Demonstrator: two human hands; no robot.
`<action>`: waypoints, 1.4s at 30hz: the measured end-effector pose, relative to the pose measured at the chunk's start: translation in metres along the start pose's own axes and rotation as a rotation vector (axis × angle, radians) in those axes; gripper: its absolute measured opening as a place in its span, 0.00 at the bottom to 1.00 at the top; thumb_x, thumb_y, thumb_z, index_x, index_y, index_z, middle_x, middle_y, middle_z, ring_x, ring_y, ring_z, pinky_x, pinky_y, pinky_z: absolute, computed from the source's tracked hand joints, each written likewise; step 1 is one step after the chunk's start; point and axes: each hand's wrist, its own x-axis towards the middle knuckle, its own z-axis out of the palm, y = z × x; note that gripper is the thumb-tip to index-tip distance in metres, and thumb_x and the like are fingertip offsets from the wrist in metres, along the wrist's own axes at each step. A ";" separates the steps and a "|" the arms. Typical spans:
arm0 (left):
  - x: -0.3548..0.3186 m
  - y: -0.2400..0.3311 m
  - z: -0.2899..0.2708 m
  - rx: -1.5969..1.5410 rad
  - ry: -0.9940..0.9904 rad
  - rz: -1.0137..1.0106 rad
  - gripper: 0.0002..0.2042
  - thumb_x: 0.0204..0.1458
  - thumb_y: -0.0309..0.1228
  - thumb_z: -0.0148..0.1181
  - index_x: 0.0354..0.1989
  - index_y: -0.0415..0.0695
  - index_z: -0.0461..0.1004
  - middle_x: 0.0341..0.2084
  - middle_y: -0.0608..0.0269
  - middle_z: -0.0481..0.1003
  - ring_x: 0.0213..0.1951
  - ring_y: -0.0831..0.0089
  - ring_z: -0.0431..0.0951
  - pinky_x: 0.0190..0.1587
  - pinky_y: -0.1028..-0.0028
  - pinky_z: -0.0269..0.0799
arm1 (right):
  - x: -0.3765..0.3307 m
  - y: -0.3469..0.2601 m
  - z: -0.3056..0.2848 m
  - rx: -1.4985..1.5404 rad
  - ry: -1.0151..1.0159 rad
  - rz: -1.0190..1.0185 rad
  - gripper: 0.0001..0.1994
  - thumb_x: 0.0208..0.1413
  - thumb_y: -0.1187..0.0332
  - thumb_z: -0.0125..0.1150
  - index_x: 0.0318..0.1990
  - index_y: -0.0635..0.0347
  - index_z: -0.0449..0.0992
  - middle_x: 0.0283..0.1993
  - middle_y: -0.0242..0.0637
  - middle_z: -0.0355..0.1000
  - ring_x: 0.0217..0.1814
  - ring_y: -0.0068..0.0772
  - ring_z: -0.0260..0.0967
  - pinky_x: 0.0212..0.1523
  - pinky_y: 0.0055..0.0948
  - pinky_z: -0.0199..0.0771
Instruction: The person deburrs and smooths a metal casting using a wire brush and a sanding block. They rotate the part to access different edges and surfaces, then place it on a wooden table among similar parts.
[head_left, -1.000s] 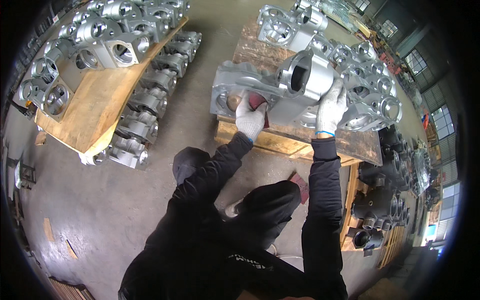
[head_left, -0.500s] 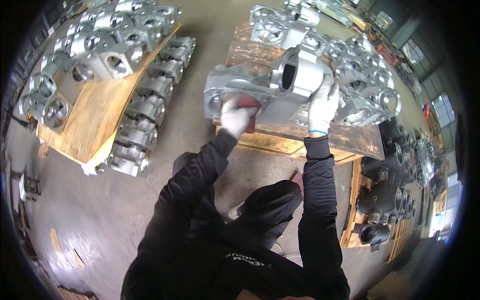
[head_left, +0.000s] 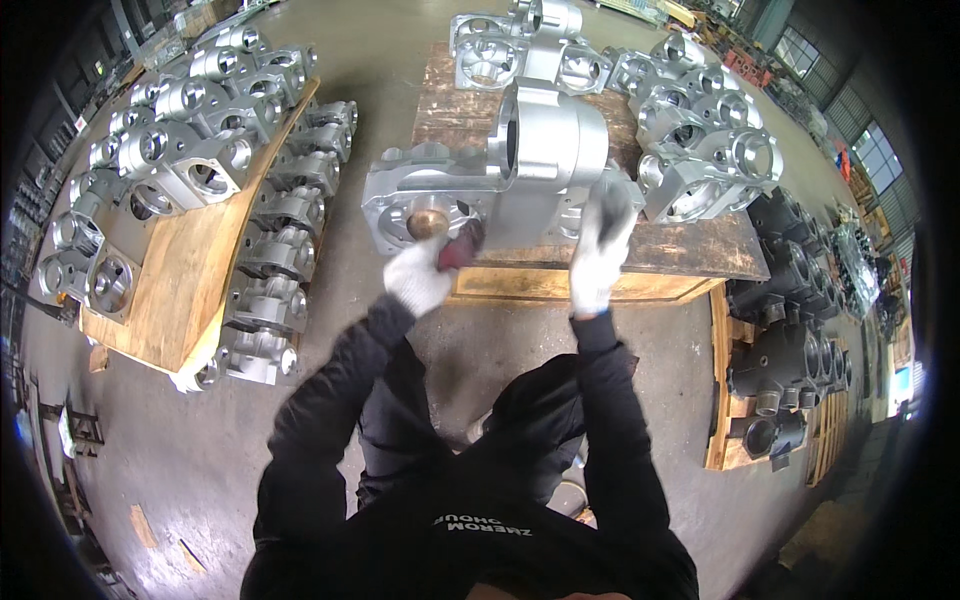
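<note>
A large silver metal casting (head_left: 550,140) with round bores lies across the near edge of a wooden pallet top. My left hand (head_left: 416,280), in a white glove, grips a dark red cloth-like pad (head_left: 463,246) just in front of the casting's left end, below a bore with a brownish inside. At the right end of the casting is my gloved right hand (head_left: 598,250), its fingers pointing away from me. Motion smears those fingers, and a dark grey patch shows among them; whether they hold anything is unclear.
More silver castings (head_left: 690,130) stand on the right and far parts of the wooden pallet top (head_left: 660,258). To the left, another wooden board (head_left: 190,270) carries several castings, with more stacked below. Black cylindrical parts (head_left: 780,360) sit on a pallet at the right.
My left hand has drawn back and left with the red pad, uncovering the bore. My right hand has shifted off the casting's large round end toward its near right side. The view has turned slightly.
</note>
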 end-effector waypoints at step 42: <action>0.176 0.168 -0.048 0.809 0.003 1.356 0.15 0.59 0.37 0.59 0.23 0.45 0.84 0.19 0.59 0.78 0.30 0.62 0.79 0.41 0.64 0.75 | -0.025 0.053 0.005 0.487 -0.062 0.597 0.13 0.58 0.63 0.67 0.46 0.61 0.82 0.40 0.39 0.81 0.35 0.37 0.80 0.38 0.33 0.80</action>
